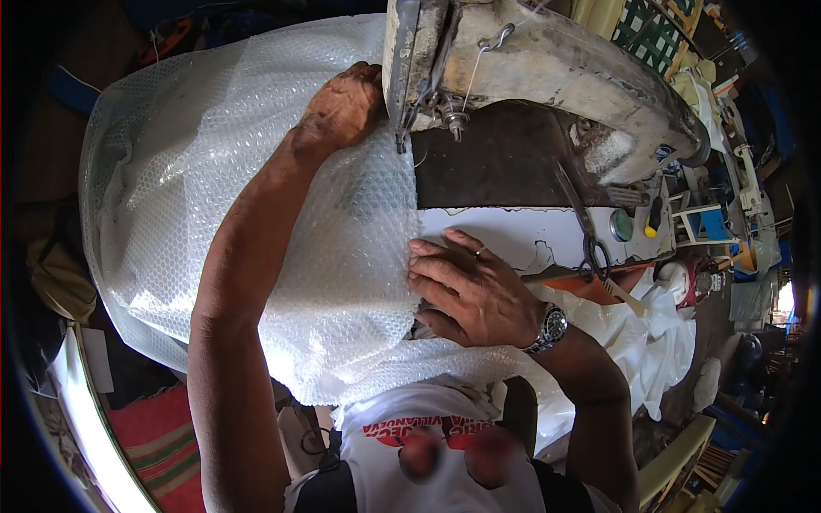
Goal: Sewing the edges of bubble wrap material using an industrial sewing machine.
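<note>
A wide sheet of bubble wrap [256, 94] lies under the head of a worn sewing machine [513, 60], its straight right edge running down from beside the needle area. My left hand [346, 107] is closed on the sheet just left of the machine's presser foot [401, 141]; its fingertips are partly hidden behind the machine head. Lower down, my right hand [483, 291] rests at the sheet's right edge, fingers stretched out and lying on the wrap. It wears a ring and a metal watch [549, 329]. The near part of the wrap drapes toward my lap.
Right of the wrap, black scissors [586, 222] lie across the table. Beside them are a round green-topped container [621, 225] and a yellow-and-black-handled tool [654, 217]. White sheeting [658, 342] hangs at the right. A striped red cloth [158, 436] lies at lower left.
</note>
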A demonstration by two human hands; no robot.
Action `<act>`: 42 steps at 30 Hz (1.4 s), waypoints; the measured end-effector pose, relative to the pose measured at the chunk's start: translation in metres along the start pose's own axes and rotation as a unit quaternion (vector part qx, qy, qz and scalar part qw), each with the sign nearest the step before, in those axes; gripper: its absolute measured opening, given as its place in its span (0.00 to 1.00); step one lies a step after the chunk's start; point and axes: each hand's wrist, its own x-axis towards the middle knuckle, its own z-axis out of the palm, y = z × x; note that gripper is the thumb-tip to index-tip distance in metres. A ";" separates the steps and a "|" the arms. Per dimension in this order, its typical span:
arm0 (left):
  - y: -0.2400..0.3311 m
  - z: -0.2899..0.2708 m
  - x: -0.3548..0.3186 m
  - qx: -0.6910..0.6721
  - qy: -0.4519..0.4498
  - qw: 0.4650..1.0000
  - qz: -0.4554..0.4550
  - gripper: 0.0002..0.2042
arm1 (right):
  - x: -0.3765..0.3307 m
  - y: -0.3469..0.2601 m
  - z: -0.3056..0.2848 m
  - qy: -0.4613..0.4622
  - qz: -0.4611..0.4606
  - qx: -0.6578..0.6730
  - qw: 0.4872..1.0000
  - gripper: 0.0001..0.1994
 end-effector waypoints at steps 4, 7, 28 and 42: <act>-0.005 0.002 0.005 0.029 -0.016 0.999 -0.010 0.16 | 0.006 0.005 -0.001 0.000 -0.002 -0.009 1.000 0.20; -0.011 0.003 0.007 0.067 -0.020 0.997 -0.035 0.15 | 0.010 0.012 -0.003 0.006 -0.011 -0.012 1.000 0.22; -0.064 0.004 0.038 0.062 0.045 0.997 -0.025 0.10 | 0.064 0.055 -0.009 -0.014 0.048 -0.067 0.997 0.22; -0.060 -0.056 0.057 0.221 0.197 0.955 0.005 0.12 | 0.069 0.052 -0.006 0.067 0.092 -0.068 0.991 0.23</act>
